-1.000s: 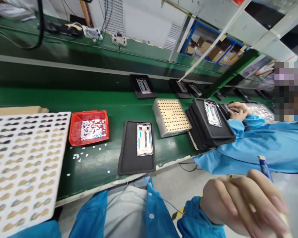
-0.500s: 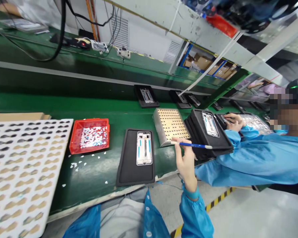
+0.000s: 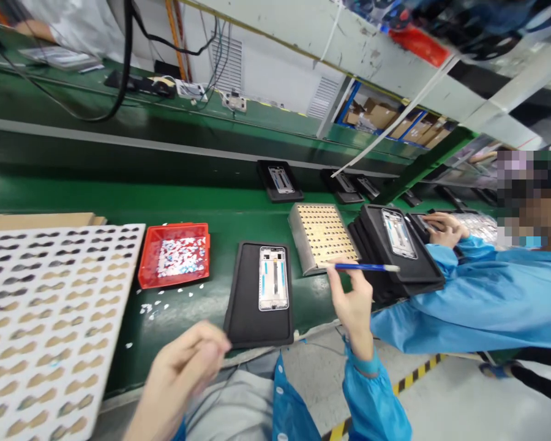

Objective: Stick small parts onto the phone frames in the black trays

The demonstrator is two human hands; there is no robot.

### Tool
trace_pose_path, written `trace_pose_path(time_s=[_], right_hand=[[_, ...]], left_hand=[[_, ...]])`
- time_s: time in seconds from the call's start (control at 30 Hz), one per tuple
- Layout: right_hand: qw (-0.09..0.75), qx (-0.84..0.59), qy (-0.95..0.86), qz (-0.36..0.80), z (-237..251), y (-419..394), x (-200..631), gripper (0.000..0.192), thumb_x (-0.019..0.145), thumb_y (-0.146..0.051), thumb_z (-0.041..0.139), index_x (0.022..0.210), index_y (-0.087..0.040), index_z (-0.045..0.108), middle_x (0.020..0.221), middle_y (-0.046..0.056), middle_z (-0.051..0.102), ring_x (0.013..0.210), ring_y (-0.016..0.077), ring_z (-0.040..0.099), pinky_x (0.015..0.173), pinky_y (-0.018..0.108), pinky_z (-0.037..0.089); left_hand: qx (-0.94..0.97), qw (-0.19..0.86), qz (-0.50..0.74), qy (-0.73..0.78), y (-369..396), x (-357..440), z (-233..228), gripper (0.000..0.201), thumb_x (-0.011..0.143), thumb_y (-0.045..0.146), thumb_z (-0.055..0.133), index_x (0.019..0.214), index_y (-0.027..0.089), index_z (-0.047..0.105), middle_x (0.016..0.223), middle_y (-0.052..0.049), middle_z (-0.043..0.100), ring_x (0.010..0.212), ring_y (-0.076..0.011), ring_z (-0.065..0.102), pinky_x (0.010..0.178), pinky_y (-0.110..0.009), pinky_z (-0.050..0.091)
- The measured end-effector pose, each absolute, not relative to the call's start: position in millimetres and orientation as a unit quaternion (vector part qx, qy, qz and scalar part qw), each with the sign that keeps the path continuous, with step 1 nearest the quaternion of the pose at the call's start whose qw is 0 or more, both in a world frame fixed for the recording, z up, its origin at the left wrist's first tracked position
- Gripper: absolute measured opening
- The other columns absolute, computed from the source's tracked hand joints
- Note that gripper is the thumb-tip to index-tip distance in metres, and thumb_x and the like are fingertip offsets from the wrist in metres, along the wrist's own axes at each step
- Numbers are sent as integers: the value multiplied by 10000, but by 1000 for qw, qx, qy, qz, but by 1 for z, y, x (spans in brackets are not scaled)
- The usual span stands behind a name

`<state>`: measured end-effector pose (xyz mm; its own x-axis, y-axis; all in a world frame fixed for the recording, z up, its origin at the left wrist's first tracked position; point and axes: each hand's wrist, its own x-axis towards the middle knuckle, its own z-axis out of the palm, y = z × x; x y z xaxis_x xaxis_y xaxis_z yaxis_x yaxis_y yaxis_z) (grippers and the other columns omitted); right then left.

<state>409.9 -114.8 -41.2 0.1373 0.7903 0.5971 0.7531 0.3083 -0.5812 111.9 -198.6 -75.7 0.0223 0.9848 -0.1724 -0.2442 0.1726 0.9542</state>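
Note:
My right hand (image 3: 354, 301) holds a slim blue pen-like stick (image 3: 365, 267) level, its pale tip close to the front edge of a metal block (image 3: 327, 231) with rows of small dark dots on a tan top. My left hand (image 3: 186, 370), slightly blurred, is closed with thumb and fingers together at the bench's front edge; anything in it is hidden. Just right of it lies a black foam tray (image 3: 250, 318). On that tray rests a silver phone frame (image 3: 274, 278) with blue strips. A red bin (image 3: 174, 254) of small white-and-blue pieces stands behind my left hand.
At left is a white sheet (image 3: 64, 324) with rows of bow-tie-shaped cutouts. Loose white bits (image 3: 152, 309) dot the green bench. Stacked black trays (image 3: 397, 251) stand at right, beside a co-worker's blue sleeve (image 3: 477, 294). More trays with frames (image 3: 280, 179) line the back.
My left hand has come into view at the lower middle. My right hand still holds the blue stick near the metal block. The whole view has shifted slightly.

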Motion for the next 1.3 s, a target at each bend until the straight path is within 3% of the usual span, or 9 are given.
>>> trace_pose_path(time_s=[0.07,0.23,0.43,0.57,0.77,0.93,1.0,1.13,1.3], right_hand=[[536,-573,-603,144,-34,-130,389,108,1043,-334,720,1063,-231,747,982,65,828,815,232,793,780,352,671],[576,-510,-530,357,-31,-157,337,161,1023,-391,784,1000,-234,753,897,24,817,733,185,791,729,282,677],[613,-513,-508,320,-50,-164,307,48,1022,-284,771,1039,-239,766,978,40,814,888,207,835,821,290,697],[610,-513,-504,332,-56,-161,303,76,1019,-295,766,1044,-227,743,980,57,816,891,228,839,824,324,710],[479,-488,-570,455,-57,-136,340,249,1025,-472,750,1038,-227,702,890,54,822,754,239,825,708,363,722],[308,-486,-759,305,-63,-110,392,153,1054,-369,661,1009,-243,735,1009,75,833,904,257,824,846,392,699],[239,-462,-814,259,-65,-104,403,135,1066,-296,612,1044,-252,738,1032,77,832,961,269,818,901,410,685],[181,-427,-861,211,-68,-100,409,176,1105,-241,539,1127,-242,714,1102,104,822,1035,293,807,926,434,670],[143,-400,-886,185,-69,-101,407,206,1134,-231,489,1147,-228,694,1113,115,817,1016,300,798,911,448,660]], left_hand=[[423,560,529,477,-181,131,-69,341,913,499,833,806,181,772,563,45,559,465,-68,470,444,-161,390],[464,513,576,436,-157,169,-52,81,867,280,787,890,214,828,803,-23,768,585,-107,668,502,-164,516],[481,422,604,475,-155,175,-59,85,906,192,732,863,218,801,716,20,731,528,-96,664,484,-154,538],[536,336,604,484,-153,174,-64,139,946,144,667,887,210,774,782,16,757,565,-84,688,531,-143,555],[653,213,543,483,-131,145,-72,174,990,153,573,841,215,638,807,9,699,671,-113,689,600,-196,552],[609,14,451,652,-95,93,-83,136,1012,191,553,964,216,679,975,-66,700,817,-209,668,742,-335,517],[573,-4,447,687,-87,80,-85,95,1012,232,601,945,221,667,969,-69,696,850,-235,660,776,-363,502],[522,3,476,708,-86,74,-83,284,1006,361,688,799,243,532,786,10,595,707,-185,561,741,-351,474],[513,31,531,674,-100,83,-77,109,1009,319,640,1025,211,627,971,-26,683,761,-167,645,723,-339,527]])
